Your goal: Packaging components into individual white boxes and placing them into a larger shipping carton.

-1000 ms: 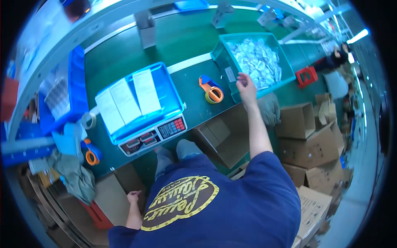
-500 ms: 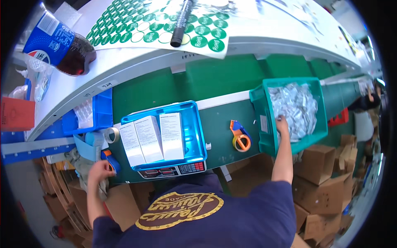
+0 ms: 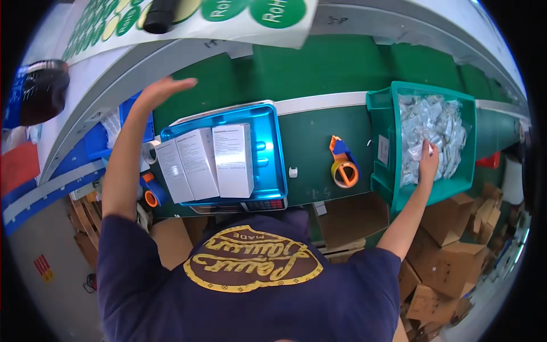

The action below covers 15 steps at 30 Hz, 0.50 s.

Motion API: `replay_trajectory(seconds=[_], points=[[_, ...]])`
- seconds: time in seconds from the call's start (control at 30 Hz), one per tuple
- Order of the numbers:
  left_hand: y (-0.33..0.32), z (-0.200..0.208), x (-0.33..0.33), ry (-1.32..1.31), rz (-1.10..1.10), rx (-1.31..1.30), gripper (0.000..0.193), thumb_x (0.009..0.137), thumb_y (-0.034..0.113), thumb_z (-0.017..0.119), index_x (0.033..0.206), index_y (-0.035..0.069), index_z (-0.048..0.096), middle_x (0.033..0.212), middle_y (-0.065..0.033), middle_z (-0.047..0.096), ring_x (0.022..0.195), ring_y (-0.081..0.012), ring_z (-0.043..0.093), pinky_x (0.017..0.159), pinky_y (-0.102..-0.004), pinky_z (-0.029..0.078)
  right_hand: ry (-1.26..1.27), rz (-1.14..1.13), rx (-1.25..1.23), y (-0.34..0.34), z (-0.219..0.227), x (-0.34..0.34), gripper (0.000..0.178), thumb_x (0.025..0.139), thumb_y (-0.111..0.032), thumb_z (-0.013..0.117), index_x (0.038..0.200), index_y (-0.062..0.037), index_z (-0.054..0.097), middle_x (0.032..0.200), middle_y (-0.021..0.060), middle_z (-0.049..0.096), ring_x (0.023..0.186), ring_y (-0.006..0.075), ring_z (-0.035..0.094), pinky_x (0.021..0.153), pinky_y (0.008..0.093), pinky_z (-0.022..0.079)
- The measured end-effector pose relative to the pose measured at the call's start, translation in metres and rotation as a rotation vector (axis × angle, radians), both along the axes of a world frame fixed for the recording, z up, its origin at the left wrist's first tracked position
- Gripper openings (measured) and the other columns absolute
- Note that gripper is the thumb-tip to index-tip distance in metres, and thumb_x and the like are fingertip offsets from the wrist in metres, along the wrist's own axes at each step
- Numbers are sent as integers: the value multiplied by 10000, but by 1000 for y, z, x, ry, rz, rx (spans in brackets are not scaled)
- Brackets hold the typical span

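My left hand (image 3: 165, 91) reaches over the green work surface beyond the scale, its fingers stretched out and nothing seen in them. In the teal bin (image 3: 384, 176) at the right, my right hand (image 3: 429, 165) has its fingers closed on a small clear plastic packet (image 3: 431, 150), partly hidden by the fingers. Many similar packets (image 3: 439, 119) fill the bin. Three white printed boxes, among them the right one (image 3: 233, 162), lie side by side on the blue tray (image 3: 266, 171) of a scale. The boxes lie between my two arms.
An orange-and-blue tape dispenser (image 3: 345, 165) lies between scale and bin; another tape dispenser (image 3: 152, 191) is by my left arm. A white shelf edge (image 3: 199, 48) runs above the bench, bearing a green sticker sheet (image 3: 239, 28) and a dark bottle (image 3: 45, 94). Cardboard boxes (image 3: 450, 268) stand below right.
My left hand has left the tape dispenser near the front edge and swung up past the scale. My right hand reaches farther into the packets. The whole view has shifted.
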<state>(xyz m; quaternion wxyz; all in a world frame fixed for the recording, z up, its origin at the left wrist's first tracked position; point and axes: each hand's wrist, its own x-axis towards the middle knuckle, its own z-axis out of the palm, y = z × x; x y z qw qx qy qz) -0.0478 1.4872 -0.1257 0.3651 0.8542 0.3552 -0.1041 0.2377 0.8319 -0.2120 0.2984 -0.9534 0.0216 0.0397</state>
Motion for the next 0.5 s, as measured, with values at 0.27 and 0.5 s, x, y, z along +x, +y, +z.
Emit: replay_trajectory(seconds=[0.27,0.5], points=[[-15,-72,99,-311,-12,-37,845,699,507,791,1347,42,511,1332,-155,567,1193,-294,554,1029,-343,399,-152,-44,513,5,58,-80,277,919,-101,658,1161,-31,540,1038,49,598,925,124,561,801,247,482],[-105,-11,84,-605,-630,410,793,673,165,824,1361,74,443,1159,-133,590,1108,-301,586,1021,-391,435,-307,18,912,140,163,-201,273,914,-66,665,1161,-36,552,1069,69,598,968,135,578,872,267,467]])
